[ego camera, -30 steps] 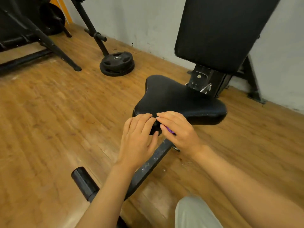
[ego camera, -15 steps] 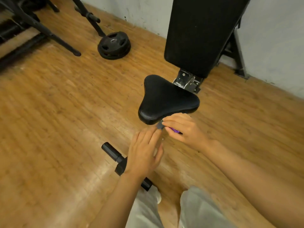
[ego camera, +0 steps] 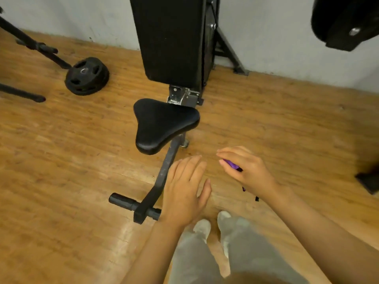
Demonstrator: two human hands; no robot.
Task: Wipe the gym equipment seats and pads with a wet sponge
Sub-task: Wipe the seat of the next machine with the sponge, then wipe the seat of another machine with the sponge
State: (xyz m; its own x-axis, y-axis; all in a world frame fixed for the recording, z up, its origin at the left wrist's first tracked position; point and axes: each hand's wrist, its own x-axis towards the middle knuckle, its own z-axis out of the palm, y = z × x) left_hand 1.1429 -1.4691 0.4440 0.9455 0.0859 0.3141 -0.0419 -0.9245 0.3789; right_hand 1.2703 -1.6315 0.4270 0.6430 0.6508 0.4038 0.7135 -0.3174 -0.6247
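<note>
Head view, looking down at a wooden floor (ego camera: pixel 61 165) beside a grey wall.

Count: 1 black seat pad (ego camera: pixel 164 124), rounded-triangular, on a dark metal frame (ego camera: pixel 164 177); 1 black back pad (ego camera: pixel 170 37) standing upright behind it; 1 black weight plate (ego camera: pixel 87 78) lying flat on the floor to the left; 1 short black foot bar (ego camera: pixel 133 204) crossing the near end of the frame; 2 hands; 2 light shoes below them.

Left hand (ego camera: pixel 185 189): fingers straight and together, palm down, holding nothing, in front of the frame's near end and apart from the seat pad.

Right hand (ego camera: pixel 246 169): fingers curled around a purple sponge (ego camera: pixel 231 164), held in the air to the right of the seat pad and touching neither pad.

Hidden or unclear: only a small purple edge of the sponge shows between the fingers, so its shape and whether it is wet cannot be told. 2 small dark bits hang under the right wrist, too blurred to identify. The back pad is cut off at the top edge. A black padded part (ego camera: pixel 344 21) at the upper right and dark bars at the far left are only partly in frame.

Seat pad: smooth, slightly glossy black surface.
</note>
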